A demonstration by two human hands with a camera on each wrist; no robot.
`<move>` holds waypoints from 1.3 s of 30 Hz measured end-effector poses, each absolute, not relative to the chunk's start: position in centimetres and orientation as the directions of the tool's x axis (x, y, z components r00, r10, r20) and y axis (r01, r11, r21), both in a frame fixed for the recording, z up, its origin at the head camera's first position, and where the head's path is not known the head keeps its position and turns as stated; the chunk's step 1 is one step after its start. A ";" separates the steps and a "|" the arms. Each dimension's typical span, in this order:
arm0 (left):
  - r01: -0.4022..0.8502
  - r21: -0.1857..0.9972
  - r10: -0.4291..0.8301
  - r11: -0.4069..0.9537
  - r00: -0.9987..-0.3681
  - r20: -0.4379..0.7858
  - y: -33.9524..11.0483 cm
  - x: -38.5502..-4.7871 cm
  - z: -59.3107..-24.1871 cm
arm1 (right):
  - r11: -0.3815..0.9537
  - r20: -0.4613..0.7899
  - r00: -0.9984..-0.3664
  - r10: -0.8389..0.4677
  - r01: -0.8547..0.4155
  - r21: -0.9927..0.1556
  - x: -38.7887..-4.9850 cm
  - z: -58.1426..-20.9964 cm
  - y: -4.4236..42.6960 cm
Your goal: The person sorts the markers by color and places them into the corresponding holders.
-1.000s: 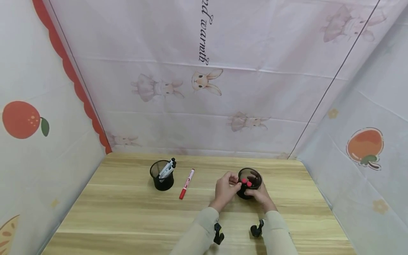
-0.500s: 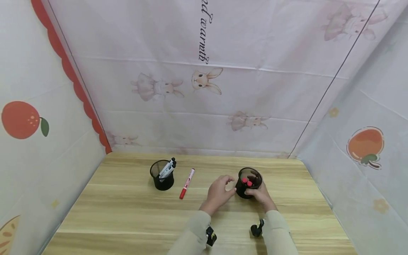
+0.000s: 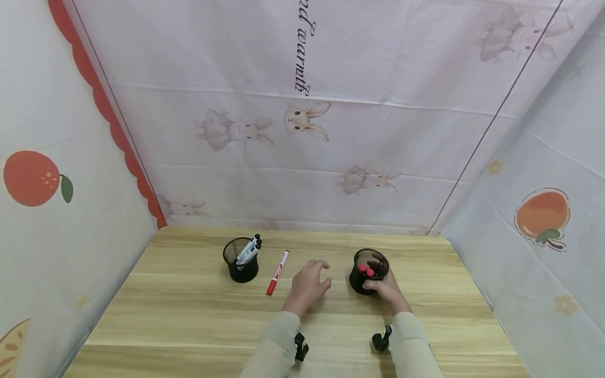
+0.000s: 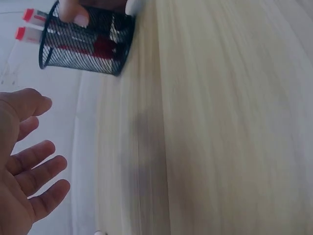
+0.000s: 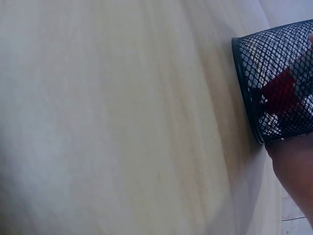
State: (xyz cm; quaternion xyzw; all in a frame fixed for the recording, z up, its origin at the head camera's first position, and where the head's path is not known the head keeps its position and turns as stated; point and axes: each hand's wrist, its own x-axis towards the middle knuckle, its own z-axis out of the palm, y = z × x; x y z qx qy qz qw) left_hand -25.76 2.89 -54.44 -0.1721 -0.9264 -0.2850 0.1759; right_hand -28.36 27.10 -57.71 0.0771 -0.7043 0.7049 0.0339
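Observation:
My right hand (image 3: 385,289) grips a black mesh pen cup (image 3: 361,281) from its right side, thumb in front. Two red-ended markers (image 4: 29,34) stand in that cup, their ends poking past the rim in the left wrist view. The left hand (image 3: 307,283) hovers over the table between this cup and a loose marker, holding nothing, its fingers relaxed and apart. That loose red-and-white marker (image 3: 278,273) lies on the wood, left of my left hand, red cap towards me. In the right wrist view the mesh cup (image 5: 279,83) shows red through its wall.
A second black mesh cup (image 3: 243,273) stands at the left, with several white, black-ended markers (image 3: 249,249) leaning in it. Printed cloth (image 3: 302,199) hangs behind the wooden table (image 3: 189,315) and along both sides.
My left hand has drawn away from the right cup, moving left towards the loose marker. The right hand keeps its hold on the cup in the same place.

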 end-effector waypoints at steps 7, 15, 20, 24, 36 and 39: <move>0.426 0.306 0.364 0.851 -0.900 0.240 1.8 -25.9 -53.7 | -0.020 0.153 -0.986 -0.063 -0.152 -0.988 -28.6 -57.7 27.1; 0.463 0.166 0.449 0.871 -0.886 0.114 1.1 -26.6 -53.3 | -0.008 0.165 -0.984 -0.068 -0.165 -0.986 -28.8 -58.1 27.3; 0.460 0.166 0.449 0.872 -0.888 0.097 0.6 -26.7 -53.4 | -0.003 0.151 -0.986 -0.073 -0.151 -0.988 -28.8 -58.1 27.3; 0.442 0.146 0.430 0.885 -0.896 0.111 0.0 -26.5 -53.5 | 0.001 0.133 -0.989 -0.069 -0.134 -0.991 -28.7 -58.0 27.3; 0.393 0.141 0.372 0.909 -0.916 0.154 -1.4 -26.8 -53.6 | -0.019 0.136 -0.988 -0.069 -0.135 -0.991 -28.2 -57.9 27.3; 0.375 0.139 0.352 0.917 -0.922 0.162 -1.9 -27.0 -54.1 | -0.017 0.137 -0.989 -0.061 -0.136 -0.991 -28.2 -58.0 27.3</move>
